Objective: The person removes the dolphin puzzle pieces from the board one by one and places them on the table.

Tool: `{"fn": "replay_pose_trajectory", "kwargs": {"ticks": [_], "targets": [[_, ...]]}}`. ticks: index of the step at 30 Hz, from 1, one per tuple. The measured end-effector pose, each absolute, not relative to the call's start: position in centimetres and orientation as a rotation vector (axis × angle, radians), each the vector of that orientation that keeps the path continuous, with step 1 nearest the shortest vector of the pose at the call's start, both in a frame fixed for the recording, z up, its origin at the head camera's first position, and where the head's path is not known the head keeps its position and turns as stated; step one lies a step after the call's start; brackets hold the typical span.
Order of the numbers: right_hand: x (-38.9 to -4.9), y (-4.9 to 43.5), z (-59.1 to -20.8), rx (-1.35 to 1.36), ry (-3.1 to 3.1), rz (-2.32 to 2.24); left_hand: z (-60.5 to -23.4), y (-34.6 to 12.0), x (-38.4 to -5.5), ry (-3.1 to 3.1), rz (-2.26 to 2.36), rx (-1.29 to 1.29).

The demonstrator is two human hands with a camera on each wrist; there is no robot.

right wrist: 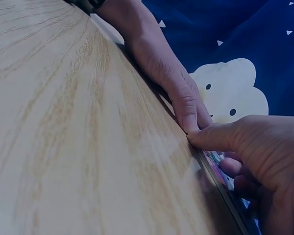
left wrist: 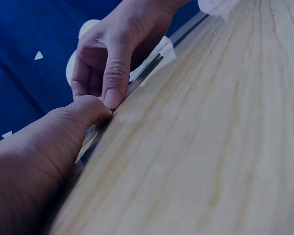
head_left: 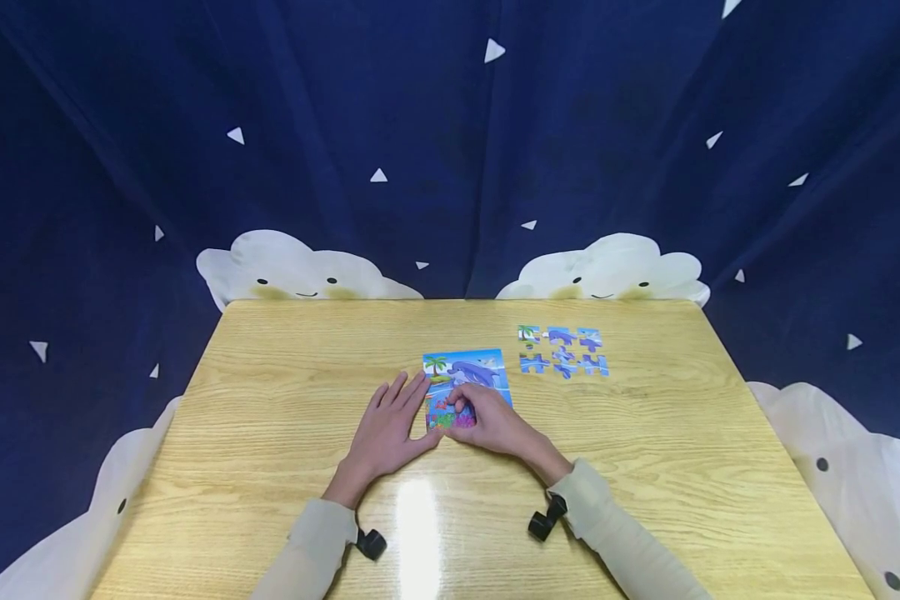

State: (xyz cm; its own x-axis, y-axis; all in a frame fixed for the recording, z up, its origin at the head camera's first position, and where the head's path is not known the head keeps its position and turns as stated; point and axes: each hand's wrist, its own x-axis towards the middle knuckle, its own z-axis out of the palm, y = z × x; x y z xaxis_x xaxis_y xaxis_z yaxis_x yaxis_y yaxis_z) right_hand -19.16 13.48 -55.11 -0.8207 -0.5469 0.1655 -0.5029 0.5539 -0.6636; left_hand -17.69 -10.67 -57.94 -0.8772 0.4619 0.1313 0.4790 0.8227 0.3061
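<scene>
A square dolphin picture board [head_left: 468, 371] with a palm tree, a crab and coral lies flat on the table, slightly turned. My left hand [head_left: 388, 433] rests along its left side with fingers straight, thumb tip at the near edge. Over its lower right part, my right hand [head_left: 491, 421] has curled fingers on the picture and a thumb along the near edge. In the right wrist view the thumb [right wrist: 210, 137] touches the left thumb at the board's edge. The right fingers hide part of the picture; whether they pinch a separate small piece does not show.
Several loose puzzle pieces [head_left: 562, 363] with matching palm and dolphin art lie in two rows right of the board. The wooden table [head_left: 270, 358] ends at a dark blue curtain [head_left: 450, 167] with white clouds. A light glare [head_left: 418, 533] marks the table front.
</scene>
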Motion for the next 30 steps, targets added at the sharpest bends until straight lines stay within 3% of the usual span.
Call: {"fn": "replay_pose_trajectory", "kwargs": {"ticks": [10, 30], "targets": [[-19.2, 13.7, -55.2, -0.989, 2.814, -0.999, -57.9, -10.7, -17.6, -2.964, -0.520, -0.753], [-20.1, 15.1, -55.7, -1.004, 2.776, -1.189, -57.8, -10.6, -17.6, -2.965, -0.544, -0.756]]}}
